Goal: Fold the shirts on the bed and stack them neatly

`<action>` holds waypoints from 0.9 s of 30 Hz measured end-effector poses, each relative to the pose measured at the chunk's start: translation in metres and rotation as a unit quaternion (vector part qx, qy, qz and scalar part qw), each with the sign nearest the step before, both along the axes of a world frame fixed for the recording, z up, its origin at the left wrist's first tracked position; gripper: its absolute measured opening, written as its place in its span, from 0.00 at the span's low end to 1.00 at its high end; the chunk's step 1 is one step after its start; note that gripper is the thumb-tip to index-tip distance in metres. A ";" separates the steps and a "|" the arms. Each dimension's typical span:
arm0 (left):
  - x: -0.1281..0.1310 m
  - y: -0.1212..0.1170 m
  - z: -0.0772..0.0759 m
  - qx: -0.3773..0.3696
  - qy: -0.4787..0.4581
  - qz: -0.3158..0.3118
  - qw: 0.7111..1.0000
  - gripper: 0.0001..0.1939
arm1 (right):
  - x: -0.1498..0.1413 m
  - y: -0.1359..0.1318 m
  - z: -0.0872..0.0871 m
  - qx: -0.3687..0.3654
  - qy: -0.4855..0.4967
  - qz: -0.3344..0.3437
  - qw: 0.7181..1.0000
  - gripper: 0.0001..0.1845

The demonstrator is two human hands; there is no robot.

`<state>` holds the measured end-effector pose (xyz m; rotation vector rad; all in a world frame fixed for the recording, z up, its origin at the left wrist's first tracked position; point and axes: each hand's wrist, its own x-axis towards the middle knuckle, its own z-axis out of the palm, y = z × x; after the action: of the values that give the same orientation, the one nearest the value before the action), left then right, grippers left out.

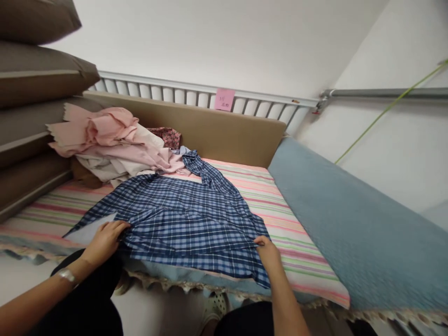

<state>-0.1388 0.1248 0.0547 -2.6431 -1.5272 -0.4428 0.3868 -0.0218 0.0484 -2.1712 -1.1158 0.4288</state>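
A blue plaid shirt (189, 210) lies spread over a striped sheet (301, 247), one sleeve stretching toward the back. At its left front, my left hand (108, 238) has its fingers closed on the plaid cloth, beside a pale grey-white patch (93, 229) that may be the shirt's inner side or paper. My right hand (268, 249) pinches the fabric at the right edge. The shirt's front hem hangs slightly over the near edge of the bed. My left fingertips are partly hidden in the folds.
A heap of pink and white clothes (119, 144) sits at the back left, beside stacked brown cushions (42, 74). Behind stand a tan board (231, 135) and a radiator (168, 93) bearing a pink note (224, 99). A blue-covered surface (357, 210) extends along the right.
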 end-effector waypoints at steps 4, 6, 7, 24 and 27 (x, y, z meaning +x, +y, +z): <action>0.002 0.018 0.036 0.033 -0.045 0.008 0.998 0.23 | 0.000 -0.007 0.003 0.033 0.022 0.043 0.998 0.07; 0.000 0.026 0.056 0.075 -0.086 0.007 0.993 0.21 | 0.000 -0.012 0.002 0.044 0.035 0.067 0.996 0.04; -0.002 0.028 0.062 0.088 -0.099 0.005 0.991 0.20 | 0.001 -0.014 0.001 0.049 0.040 0.079 0.995 0.04; -0.033 0.012 0.031 -0.058 -0.025 0.049 0.997 0.18 | 0.004 -0.019 0.004 -0.050 -0.036 0.172 0.983 0.09; -0.035 0.003 0.024 -0.088 0.013 0.101 0.991 0.18 | 0.001 -0.021 0.010 -0.098 -0.065 0.196 0.974 0.13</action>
<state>-0.1734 0.1281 0.0790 -2.5670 -1.8822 -0.2688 0.3883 -0.0429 0.0586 -2.1677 -1.6476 0.5984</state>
